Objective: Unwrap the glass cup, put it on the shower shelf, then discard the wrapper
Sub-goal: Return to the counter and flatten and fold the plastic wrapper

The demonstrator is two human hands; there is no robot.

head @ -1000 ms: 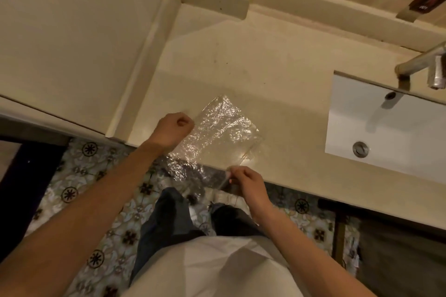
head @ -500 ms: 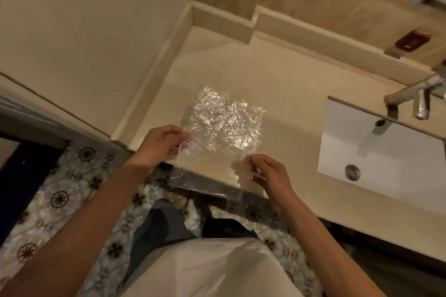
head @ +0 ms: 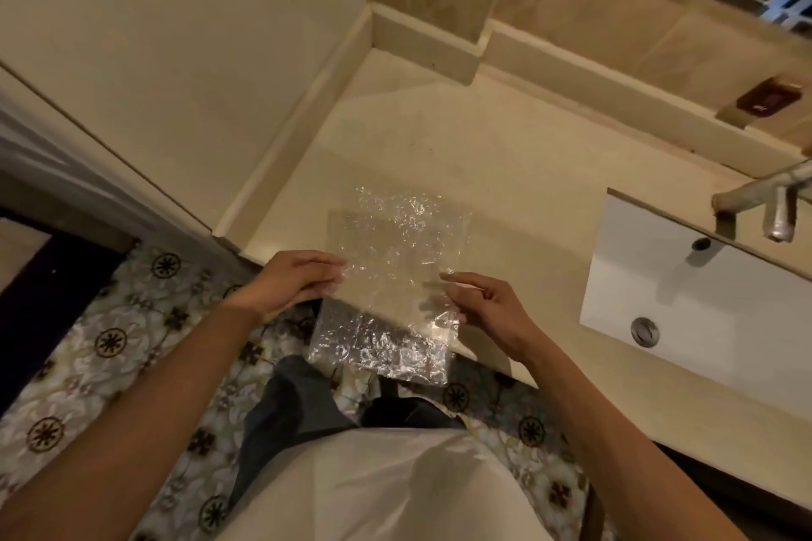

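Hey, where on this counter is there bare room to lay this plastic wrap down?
Bare countertop runs from the wrapper back to the wall ledge and across to the sink. Crowded only at the front edge, where both hands hold the wrapper.

You have one clear crinkled wrapper (head: 391, 277) over the counter's (head: 505, 154) near edge, pinched by your two hands: one left hand (head: 292, 281), one right hand (head: 483, 307). One white sink (head: 685, 277) sits toward the counter's right end, with one drain (head: 644, 332) and one faucet (head: 764, 202). One dark red item (head: 766, 99) rests on the back ledge.
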